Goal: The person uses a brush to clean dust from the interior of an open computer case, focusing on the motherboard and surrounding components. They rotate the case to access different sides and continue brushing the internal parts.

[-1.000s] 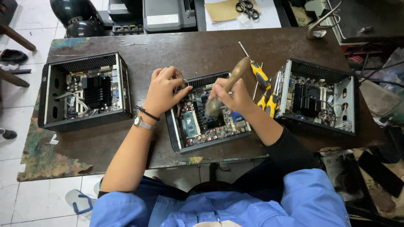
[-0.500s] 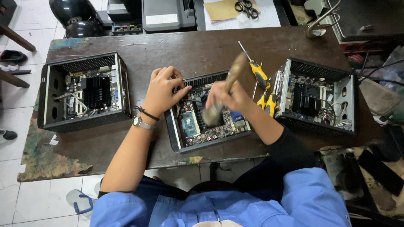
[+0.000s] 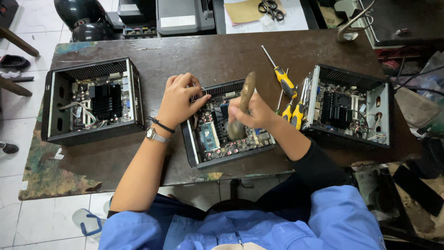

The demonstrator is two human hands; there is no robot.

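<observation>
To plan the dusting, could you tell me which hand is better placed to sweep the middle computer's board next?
Probably the right hand: it already grips the brush with bristles over the board inside the middle case. The left hand grips that case's back edge.

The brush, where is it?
In the head view, the brush is in the right hand, over the middle open computer case, left of the yellow screwdrivers.

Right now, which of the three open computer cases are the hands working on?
The middle black metal case: the left hand grips its rear edge and the right hand holds a wooden-handled brush over its board.
</observation>
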